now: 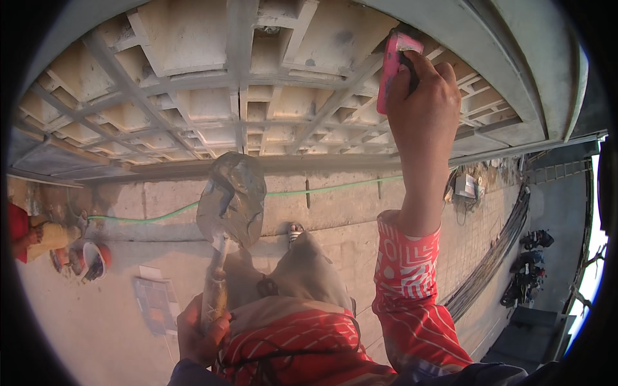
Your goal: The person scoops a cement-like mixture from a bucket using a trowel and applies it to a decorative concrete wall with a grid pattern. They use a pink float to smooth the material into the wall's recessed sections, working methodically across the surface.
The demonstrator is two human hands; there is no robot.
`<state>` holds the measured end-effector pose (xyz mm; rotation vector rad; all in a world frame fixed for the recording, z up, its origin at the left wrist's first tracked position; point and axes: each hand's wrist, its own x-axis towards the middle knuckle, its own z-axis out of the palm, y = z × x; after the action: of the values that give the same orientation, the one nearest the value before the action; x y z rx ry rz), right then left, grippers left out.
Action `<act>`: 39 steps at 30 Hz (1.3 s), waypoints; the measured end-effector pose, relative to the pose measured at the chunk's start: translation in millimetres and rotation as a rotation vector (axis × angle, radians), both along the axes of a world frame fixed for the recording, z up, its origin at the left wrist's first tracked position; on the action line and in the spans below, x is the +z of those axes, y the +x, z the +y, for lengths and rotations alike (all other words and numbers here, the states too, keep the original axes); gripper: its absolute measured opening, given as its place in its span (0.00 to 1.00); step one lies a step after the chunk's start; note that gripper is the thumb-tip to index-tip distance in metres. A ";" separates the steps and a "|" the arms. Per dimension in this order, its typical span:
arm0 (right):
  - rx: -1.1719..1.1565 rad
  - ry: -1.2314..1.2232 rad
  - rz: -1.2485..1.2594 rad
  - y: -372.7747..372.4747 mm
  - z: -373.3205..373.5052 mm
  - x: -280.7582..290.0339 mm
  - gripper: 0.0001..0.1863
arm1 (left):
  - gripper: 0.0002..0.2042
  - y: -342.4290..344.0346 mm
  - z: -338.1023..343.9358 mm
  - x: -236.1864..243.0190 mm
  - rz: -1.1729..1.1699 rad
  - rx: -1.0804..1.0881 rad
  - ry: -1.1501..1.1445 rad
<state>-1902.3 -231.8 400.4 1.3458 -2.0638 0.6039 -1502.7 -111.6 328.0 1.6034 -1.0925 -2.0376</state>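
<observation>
My left hand (203, 329) is closed around the wooden handle of a trowel (218, 283), held low in front of my body. A large lump of wet grey mortar (233, 199) covers most of its blade. Up at the right, my right hand (426, 96) grips a small pink hand float (390, 74), smeared with grey along its upper end. The float is against or very close to the pale lattice wall (235, 83), near its upper right border; contact is hard to make out. Recessed square and slanted cells make up the lattice.
A green hose (335, 188) runs along the ledge below the wall. At the left, another person (38, 238) is beside buckets (96, 260). A flat panel (154, 302) lies on the ground. Long rods (492, 257) and parked motorbikes (528, 273) are at the right.
</observation>
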 end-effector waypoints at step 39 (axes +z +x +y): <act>-0.001 -0.152 -0.103 4.8 22.5 -20.7 0.17 | 0.09 -40.4 6.1 61.8 0.141 0.253 -0.106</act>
<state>-1897.5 -209.2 379.8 1.2503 -2.0530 0.8275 -1543.1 -105.5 389.7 1.4413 -0.8834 -1.8632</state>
